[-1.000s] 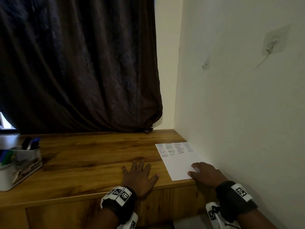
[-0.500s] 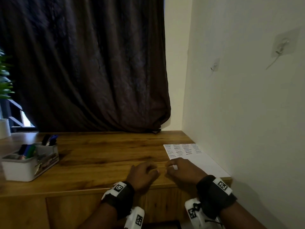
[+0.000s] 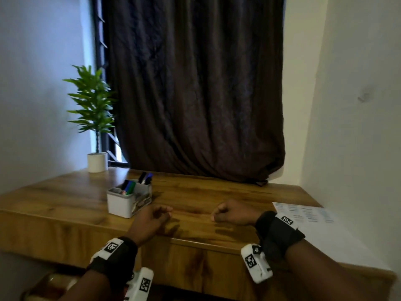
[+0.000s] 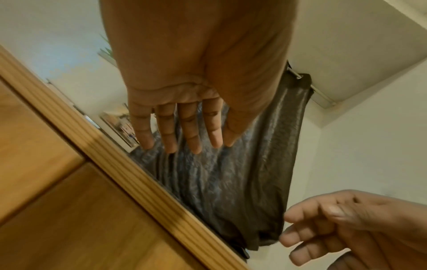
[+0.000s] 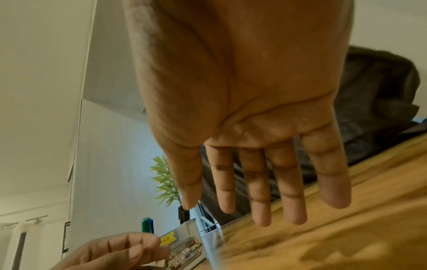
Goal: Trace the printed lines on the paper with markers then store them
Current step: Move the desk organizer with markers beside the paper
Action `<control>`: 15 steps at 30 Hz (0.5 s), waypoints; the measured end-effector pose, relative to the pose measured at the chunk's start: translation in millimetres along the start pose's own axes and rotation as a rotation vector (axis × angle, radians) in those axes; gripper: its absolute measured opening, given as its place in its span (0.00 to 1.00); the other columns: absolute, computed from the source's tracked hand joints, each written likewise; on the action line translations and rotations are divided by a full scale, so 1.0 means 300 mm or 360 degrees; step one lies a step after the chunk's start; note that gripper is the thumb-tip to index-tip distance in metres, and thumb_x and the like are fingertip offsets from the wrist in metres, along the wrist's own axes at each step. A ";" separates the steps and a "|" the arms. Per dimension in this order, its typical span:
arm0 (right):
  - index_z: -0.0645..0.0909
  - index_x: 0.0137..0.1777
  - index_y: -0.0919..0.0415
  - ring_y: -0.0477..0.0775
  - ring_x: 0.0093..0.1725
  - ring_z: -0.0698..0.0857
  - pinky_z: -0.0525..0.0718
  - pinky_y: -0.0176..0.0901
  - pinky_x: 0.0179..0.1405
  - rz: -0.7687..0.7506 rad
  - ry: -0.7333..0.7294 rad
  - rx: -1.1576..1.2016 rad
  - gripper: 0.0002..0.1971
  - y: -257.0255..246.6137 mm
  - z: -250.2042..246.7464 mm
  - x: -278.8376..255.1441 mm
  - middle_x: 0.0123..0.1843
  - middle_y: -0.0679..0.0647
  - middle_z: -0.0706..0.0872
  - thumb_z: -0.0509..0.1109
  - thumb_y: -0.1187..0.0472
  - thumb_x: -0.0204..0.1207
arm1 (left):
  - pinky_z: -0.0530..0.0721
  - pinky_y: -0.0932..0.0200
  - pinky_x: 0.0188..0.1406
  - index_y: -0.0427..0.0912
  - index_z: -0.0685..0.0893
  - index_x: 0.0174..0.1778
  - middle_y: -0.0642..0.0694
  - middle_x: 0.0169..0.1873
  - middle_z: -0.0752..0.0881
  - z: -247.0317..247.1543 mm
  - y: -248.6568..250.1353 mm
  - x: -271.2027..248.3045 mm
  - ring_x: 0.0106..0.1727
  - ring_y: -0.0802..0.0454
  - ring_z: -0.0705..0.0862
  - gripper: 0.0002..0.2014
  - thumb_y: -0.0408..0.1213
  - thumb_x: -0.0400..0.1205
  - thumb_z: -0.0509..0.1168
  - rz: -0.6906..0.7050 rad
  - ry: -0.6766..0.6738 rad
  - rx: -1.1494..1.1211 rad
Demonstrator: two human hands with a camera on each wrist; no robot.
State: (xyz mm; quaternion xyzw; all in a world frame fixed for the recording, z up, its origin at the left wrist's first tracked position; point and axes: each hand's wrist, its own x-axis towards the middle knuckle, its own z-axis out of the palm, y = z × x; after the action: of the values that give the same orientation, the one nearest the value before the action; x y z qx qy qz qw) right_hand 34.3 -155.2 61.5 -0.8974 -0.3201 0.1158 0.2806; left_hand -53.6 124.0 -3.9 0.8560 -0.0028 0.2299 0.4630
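Observation:
The white paper [image 3: 314, 222] with printed lines lies at the desk's right end, against the wall. A white organizer [image 3: 121, 203] stands left of centre on the desk and holds green, blue and black markers [image 3: 130, 187]. My left hand [image 3: 152, 220] hovers just right of the organizer, fingers loosely curled, holding nothing. My right hand [image 3: 232, 212] hovers mid-desk, left of the paper, also empty. In the left wrist view the left fingers [image 4: 182, 127] hang relaxed. The right wrist view shows the right fingers [image 5: 265, 182] nearly straight over the wood, with a green marker [image 5: 146, 224] beyond.
The wooden desk [image 3: 195, 192] has drawers under its front edge. A potted plant [image 3: 95, 118] stands at the back left corner. A dark curtain [image 3: 195, 83] hangs behind the desk, and white walls close both sides.
My right hand came off the paper and moved left. My left hand lifted from lying flat on the desk and its fingers curled. The head view swung left, bringing the organizer and plant in.

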 end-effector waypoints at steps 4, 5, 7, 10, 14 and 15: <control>0.88 0.66 0.58 0.44 0.48 0.86 0.83 0.41 0.51 -0.0003 -0.0118 0.0106 0.17 -0.107 0.006 0.190 0.51 0.45 0.90 0.72 0.49 0.84 | 0.87 0.51 0.59 0.50 0.91 0.51 0.54 0.50 0.93 -0.133 -0.101 0.015 0.55 0.58 0.90 0.05 0.38 0.81 0.73 -0.0098 0.0261 0.0011; 0.87 0.68 0.57 0.47 0.51 0.88 0.84 0.44 0.50 0.0014 -0.0141 0.0180 0.17 -0.130 0.012 0.240 0.54 0.48 0.91 0.71 0.49 0.84 | 0.88 0.50 0.57 0.49 0.91 0.50 0.53 0.50 0.93 -0.153 -0.118 0.018 0.54 0.55 0.90 0.05 0.36 0.81 0.73 -0.0123 0.0328 -0.0005; 0.84 0.69 0.55 0.51 0.55 0.88 0.84 0.45 0.48 0.0060 -0.0168 0.0366 0.18 -0.171 0.029 0.337 0.61 0.52 0.91 0.71 0.48 0.85 | 0.86 0.56 0.50 0.46 0.88 0.48 0.49 0.48 0.91 -0.172 -0.142 0.022 0.54 0.51 0.89 0.04 0.32 0.81 0.72 -0.0182 0.0491 -0.0037; 0.83 0.62 0.55 0.54 0.49 0.87 0.82 0.46 0.41 0.0145 -0.0152 0.0695 0.14 -0.213 0.085 0.502 0.54 0.53 0.90 0.71 0.47 0.84 | 0.80 0.61 0.40 0.42 0.80 0.51 0.43 0.50 0.87 -0.166 -0.187 0.021 0.49 0.50 0.86 0.07 0.31 0.82 0.71 -0.0329 0.0736 -0.0080; 0.82 0.62 0.54 0.55 0.46 0.84 0.84 0.57 0.53 0.0263 -0.0167 0.1040 0.15 -0.268 0.183 0.705 0.52 0.53 0.85 0.70 0.45 0.84 | 0.84 0.54 0.47 0.38 0.73 0.70 0.39 0.65 0.78 -0.164 -0.269 0.038 0.47 0.58 0.83 0.27 0.32 0.77 0.76 -0.0509 0.0848 -0.0084; 0.80 0.67 0.54 0.58 0.53 0.85 0.84 0.60 0.59 0.0276 -0.0171 0.1090 0.17 -0.283 0.204 0.745 0.57 0.55 0.84 0.67 0.45 0.85 | 0.87 0.50 0.51 0.40 0.70 0.74 0.39 0.68 0.76 -0.170 -0.276 0.046 0.50 0.54 0.84 0.31 0.32 0.77 0.76 -0.0519 0.0812 -0.0105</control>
State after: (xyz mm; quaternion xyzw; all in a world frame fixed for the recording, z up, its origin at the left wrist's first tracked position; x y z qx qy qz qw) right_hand 139.0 68.3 54.5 -0.7678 -0.1997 0.2869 0.5370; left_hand -43.2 214.6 -40.1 0.7444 0.2436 0.3599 0.5070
